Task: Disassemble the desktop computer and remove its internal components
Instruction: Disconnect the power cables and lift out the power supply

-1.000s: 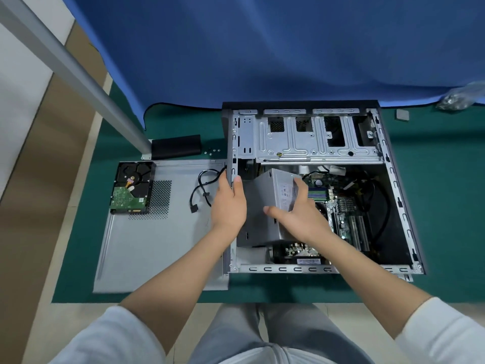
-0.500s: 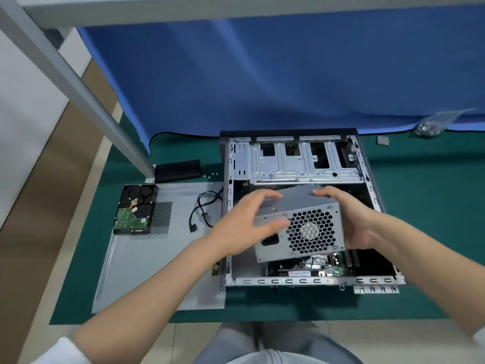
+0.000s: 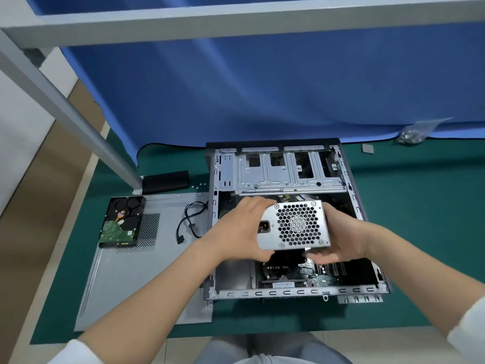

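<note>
A green mat [image 3: 420, 232] under a blue curtain [image 3: 262, 88] is my bench. At left, the hard drive [image 3: 121, 222] already lies on the removed side panel [image 3: 126, 271]. My left hand [image 3: 236, 232] and right hand [image 3: 343, 235] clasp the power supply [image 3: 295, 224] above the open case [image 3: 288, 294]. The motherboard [image 3: 315, 277] is still to come out, I judge.

The power supply [image 3: 295, 225] hides my right hand's [image 3: 341, 239] fingers [image 3: 319, 256] and part of the motherboard [image 3: 309, 275]. Contents of the far bag [image 3: 413, 133] are too small to identify.
</note>
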### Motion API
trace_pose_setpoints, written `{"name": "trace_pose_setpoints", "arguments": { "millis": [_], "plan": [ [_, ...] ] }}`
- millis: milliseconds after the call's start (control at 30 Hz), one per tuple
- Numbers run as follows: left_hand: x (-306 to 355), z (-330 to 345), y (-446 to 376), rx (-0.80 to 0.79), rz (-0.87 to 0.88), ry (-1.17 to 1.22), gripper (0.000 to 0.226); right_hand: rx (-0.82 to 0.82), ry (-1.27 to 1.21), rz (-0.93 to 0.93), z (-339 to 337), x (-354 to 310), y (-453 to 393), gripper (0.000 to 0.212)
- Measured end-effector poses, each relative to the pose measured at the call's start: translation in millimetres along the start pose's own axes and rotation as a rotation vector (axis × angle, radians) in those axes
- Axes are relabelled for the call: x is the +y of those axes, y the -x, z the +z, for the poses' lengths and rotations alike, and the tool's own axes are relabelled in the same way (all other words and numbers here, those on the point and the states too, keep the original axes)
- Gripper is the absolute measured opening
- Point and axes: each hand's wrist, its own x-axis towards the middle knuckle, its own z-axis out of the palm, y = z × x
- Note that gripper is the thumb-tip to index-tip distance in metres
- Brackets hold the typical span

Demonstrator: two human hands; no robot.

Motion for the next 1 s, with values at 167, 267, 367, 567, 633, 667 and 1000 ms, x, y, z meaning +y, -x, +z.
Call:
{"name": "trace_pose_setpoints", "arguments": {
  "millis": [167,267,367,567,633,667,1000],
  "plan": [
    [-9,-3,-18,-0.022,-0.084,0.074,0.103,0.564,0.834,-0.55,21,-4,15,0.106],
    [-10,-2,-19,-0.02,-0.087,0.104,0.103,0.548,1.546,-0.821,46,-3,9,0.119],
    [-10,0,-14,0.019,-0.101,0.152,0.102,0.617,1.908,-0.885,55,-11,-9,0.123],
    [-24,11,16,0.049,-0.312,0.372,0.124,0.577,1.78,-1.019,41,-30,-11,0.118],
    [-34,7,24,0.012,-0.279,0.205,0.117,0.534,1.757,-1.007,39,-32,-6,0.116],
    [-37,4,26,0.017,-0.272,0.173,0.114,0.519,1.732,-1.004,39,-34,-1,0.116],
    [-31,-10,11,0.083,-0.215,0.294,0.093,0.505,1.392,-1.196,36,-59,90,0.112]
  ]
}}
